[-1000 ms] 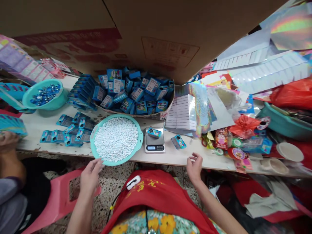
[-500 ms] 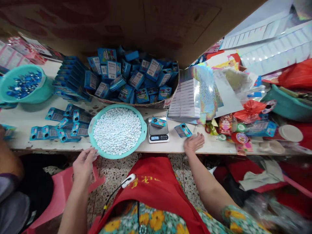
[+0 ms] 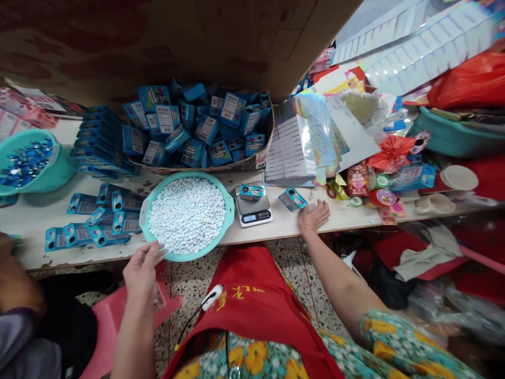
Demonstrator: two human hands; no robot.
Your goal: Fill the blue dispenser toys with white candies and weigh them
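My left hand [image 3: 145, 263] is at the near left rim of a turquoise basin [image 3: 228, 227] full of small white candies [image 3: 187, 216]. Its thumb and fingers are closed together; anything between them is too small to make out. Right of the basin, a small scale [image 3: 257, 217] carries a blue box [image 3: 251, 192] on its plate. Another blue box [image 3: 292, 199] lies on the table, its near end beside my right hand [image 3: 314, 217], which rests on the surface with fingers apart and nothing held.
Behind the basin stands a carton of blue boxes [image 3: 207, 129]. More blue boxes [image 3: 105, 218] and a bowl of blue-wrapped pieces [image 3: 59, 168] are at the left, near a person's arm [image 3: 16, 279]. Shiny sheets [image 3: 315, 131] and packets lie at the right.
The view has turned slightly and shifted right. My left hand has moved a little further over the basin rim. My right hand stays on the table near the blue box.
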